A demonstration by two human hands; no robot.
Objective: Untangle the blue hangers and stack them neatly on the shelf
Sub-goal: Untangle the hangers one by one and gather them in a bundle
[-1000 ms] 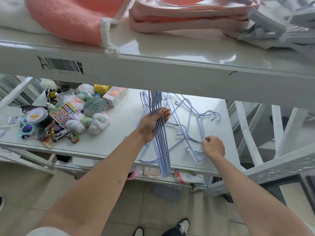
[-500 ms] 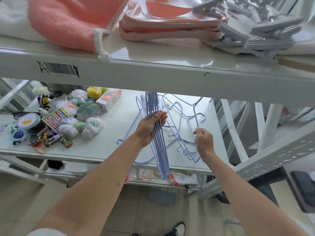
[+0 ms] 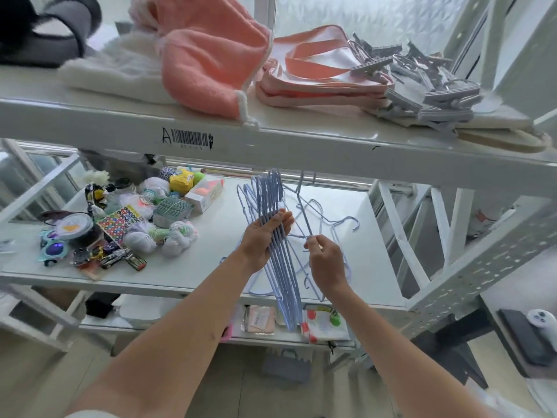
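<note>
My left hand [image 3: 265,239] grips a tight bundle of several blue wire hangers [image 3: 281,267], held on edge above the white middle shelf [image 3: 211,260], its lower end hanging past the shelf's front edge. My right hand [image 3: 327,263] pinches the wire of one loose blue hanger [image 3: 304,212] and holds it lifted just right of the bundle. More tangled blue hangers [image 3: 340,227] lie on the shelf behind my right hand, one hook curling up at the right.
A heap of small items [image 3: 129,224], with yarn balls, boxes, toy cars and sunglasses, fills the shelf's left part. The upper shelf [image 3: 271,137] overhangs close above, carrying pink cloth, a pink bag and grey clip hangers [image 3: 428,86]. White frame struts [image 3: 452,267] stand at the right.
My right hand has moved left and up with one hanger, drawing it out of the tangle toward the bundle. My head tilted up, showing more of the upper shelf.
</note>
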